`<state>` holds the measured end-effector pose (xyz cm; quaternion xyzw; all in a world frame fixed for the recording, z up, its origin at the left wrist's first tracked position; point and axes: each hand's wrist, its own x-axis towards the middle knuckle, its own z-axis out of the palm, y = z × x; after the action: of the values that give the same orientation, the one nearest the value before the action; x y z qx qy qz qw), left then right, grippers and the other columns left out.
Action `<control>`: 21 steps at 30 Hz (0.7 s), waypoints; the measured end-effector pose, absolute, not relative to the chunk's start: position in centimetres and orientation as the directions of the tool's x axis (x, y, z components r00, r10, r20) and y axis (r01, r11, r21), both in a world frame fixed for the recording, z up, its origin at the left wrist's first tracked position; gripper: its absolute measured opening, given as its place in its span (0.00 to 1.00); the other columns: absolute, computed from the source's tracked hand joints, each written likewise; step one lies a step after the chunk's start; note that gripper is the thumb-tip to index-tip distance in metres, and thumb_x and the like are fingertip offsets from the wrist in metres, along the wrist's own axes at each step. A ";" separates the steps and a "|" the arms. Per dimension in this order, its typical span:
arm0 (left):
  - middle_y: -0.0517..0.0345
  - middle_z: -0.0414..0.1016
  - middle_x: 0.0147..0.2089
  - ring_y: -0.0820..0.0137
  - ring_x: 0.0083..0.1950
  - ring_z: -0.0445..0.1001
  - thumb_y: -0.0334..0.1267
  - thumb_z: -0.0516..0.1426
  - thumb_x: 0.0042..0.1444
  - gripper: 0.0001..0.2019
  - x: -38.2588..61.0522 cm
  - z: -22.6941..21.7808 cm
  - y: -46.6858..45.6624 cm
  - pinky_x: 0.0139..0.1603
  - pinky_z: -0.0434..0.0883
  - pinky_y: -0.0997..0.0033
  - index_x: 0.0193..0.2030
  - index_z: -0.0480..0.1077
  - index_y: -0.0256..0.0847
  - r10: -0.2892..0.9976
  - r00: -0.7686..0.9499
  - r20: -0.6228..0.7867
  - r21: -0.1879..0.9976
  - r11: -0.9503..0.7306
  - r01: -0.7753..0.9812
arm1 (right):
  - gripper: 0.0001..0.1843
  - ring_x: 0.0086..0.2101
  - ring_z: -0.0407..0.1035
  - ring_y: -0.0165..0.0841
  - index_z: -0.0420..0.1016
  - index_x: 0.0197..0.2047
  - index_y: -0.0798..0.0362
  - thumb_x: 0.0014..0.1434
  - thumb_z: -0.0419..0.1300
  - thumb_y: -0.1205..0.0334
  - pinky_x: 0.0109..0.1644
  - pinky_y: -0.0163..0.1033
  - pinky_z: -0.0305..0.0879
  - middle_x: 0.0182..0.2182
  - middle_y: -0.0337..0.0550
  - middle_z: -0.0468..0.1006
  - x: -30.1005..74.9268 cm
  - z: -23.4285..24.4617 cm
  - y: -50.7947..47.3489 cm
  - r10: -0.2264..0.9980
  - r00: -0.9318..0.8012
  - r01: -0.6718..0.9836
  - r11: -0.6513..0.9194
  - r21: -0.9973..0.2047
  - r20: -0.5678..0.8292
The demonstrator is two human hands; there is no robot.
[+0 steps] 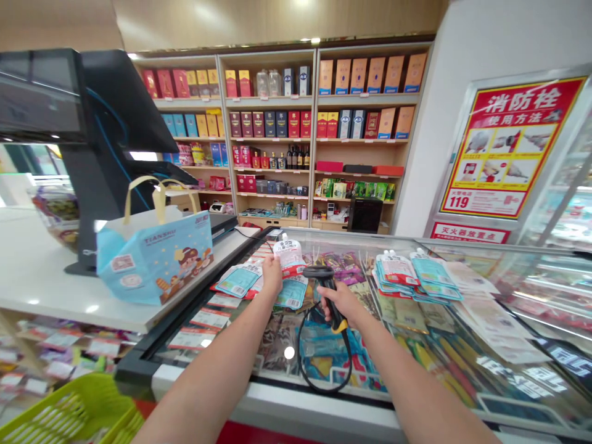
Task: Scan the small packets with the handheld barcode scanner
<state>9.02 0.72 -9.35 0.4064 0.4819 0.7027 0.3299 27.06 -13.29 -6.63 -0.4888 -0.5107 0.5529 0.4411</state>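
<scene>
My left hand (272,275) grips a spouted pouch (287,254), white and red with a cap on top, held up over the glass lid of the freezer. My right hand (341,303) is wrapped round the handle of a black and yellow barcode scanner (319,272), whose head is close to the pouch. The scanner's black cable (300,351) loops down over the glass. Beneath my left hand lie several blue pouches (239,280). Farther right, two piles of similar pouches (396,271) rest on the glass.
A blue paper bag (157,256) stands on the white counter (28,259) at left, before a black register terminal (106,123). Paper sheets (481,302) lie on the freezer's right. A green basket (69,407) is at lower left. Shelves of boxes (272,123) line the back.
</scene>
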 end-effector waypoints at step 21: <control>0.44 0.78 0.43 0.63 0.44 0.77 0.30 0.52 0.57 0.10 38.3 -3.5 -2.2 0.43 0.68 0.69 0.43 0.71 0.35 0.986 -0.031 0.163 0.940 -0.146 0.308 | 0.16 0.12 0.62 0.25 0.64 0.28 0.53 0.46 0.67 0.55 0.15 0.33 0.64 0.15 0.31 0.68 47.0 -1.8 -19.0 0.914 0.404 -0.134 0.109 -0.985 0.046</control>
<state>38.26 -2.23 -3.50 0.5946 0.5442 0.4682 0.3620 46.96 -19.02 -1.82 -0.5312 -0.3671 0.4042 0.6478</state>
